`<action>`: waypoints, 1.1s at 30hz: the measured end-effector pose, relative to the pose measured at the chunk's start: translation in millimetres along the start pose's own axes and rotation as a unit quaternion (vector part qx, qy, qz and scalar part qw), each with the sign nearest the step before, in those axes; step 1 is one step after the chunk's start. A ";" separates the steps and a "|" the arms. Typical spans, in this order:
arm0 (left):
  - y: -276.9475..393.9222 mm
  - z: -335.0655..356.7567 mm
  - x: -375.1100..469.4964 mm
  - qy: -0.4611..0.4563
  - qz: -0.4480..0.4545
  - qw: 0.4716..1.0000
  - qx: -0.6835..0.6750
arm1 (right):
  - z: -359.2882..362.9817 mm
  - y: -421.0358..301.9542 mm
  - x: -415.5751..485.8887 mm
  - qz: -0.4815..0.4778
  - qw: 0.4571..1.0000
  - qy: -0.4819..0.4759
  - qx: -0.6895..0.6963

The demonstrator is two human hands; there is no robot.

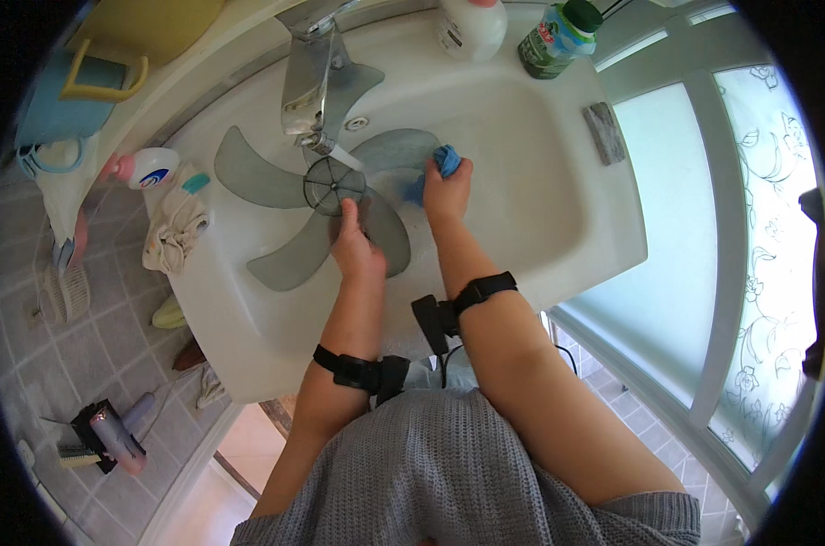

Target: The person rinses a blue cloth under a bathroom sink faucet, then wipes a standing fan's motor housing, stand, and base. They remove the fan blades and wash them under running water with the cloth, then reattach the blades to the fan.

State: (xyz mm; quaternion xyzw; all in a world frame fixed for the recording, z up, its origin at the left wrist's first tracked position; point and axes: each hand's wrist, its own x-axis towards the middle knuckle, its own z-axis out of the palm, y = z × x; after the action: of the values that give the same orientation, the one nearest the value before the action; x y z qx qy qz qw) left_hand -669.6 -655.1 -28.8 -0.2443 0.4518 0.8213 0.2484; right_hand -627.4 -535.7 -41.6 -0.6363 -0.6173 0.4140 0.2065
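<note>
A translucent grey plastic fan blade wheel (334, 185) lies over the white washbasin (521, 170), under a chrome faucet (307, 89) whose spout reaches its hub. My left hand (359, 249) holds the wheel at the lower side of the hub, thumb on the hub's rim and fingers hidden beneath the blades. My right hand (448, 190) grips a crumpled blue cloth (446, 160) at the tip of the upper right blade. Part of the cloth hangs to the left of that hand. One blade stands up behind the faucet.
On the basin's back rim stand a white bottle (472, 29) and a green-capped jar (561, 39). A grey bar (604, 134) lies on the right rim. A pink-capped bottle (152, 168) and a beige cloth (177, 225) occupy the left rim. A frosted glass door (658, 218) borders the right.
</note>
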 end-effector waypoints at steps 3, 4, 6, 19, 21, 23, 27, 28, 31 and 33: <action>4.3 0.5 1.0 -0.002 0.030 1.000 0.000 | -17.4 14.4 9.9 -0.038 0.990 -0.060 -0.126; 5.7 0.1 2.0 -0.004 0.021 1.000 0.010 | -24.3 15.0 15.7 0.002 0.996 -0.040 -0.080; 7.7 -2.6 5.2 0.010 0.023 0.999 0.020 | -39.5 11.9 28.1 0.037 0.999 -0.014 0.036; 4.1 -15.0 19.2 -0.013 0.062 0.996 0.065 | -18.9 -5.3 54.0 -0.061 0.981 -0.160 -0.091; 7.6 -15.3 16.6 -0.027 0.067 0.995 0.068 | -26.7 -6.8 68.4 -0.004 0.971 -0.192 -0.139; 12.1 -15.7 14.9 -0.029 0.068 0.994 0.084 | -45.3 -7.7 77.9 0.041 0.973 -0.198 -0.115; 17.2 -16.6 16.2 -0.039 0.083 0.991 0.100 | -78.4 -11.8 73.3 0.165 0.942 -0.246 0.159; 16.9 -16.7 17.4 -0.035 0.090 0.991 0.096 | -79.7 -13.0 67.2 0.191 0.911 -0.262 0.255; 14.1 -16.9 21.2 -0.049 0.079 0.992 0.086 | -63.8 -15.9 48.2 -0.066 0.912 -0.377 0.149; 13.2 -18.1 22.7 -0.055 0.075 0.993 0.079 | -46.2 -17.2 45.0 -0.148 0.937 -0.310 0.068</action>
State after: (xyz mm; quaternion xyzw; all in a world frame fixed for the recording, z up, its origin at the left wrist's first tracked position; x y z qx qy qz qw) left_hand -691.9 -672.6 -43.3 -0.1440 0.5184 0.8113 0.2289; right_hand -606.6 -478.6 -14.1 -0.3625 -0.7085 0.5960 0.1068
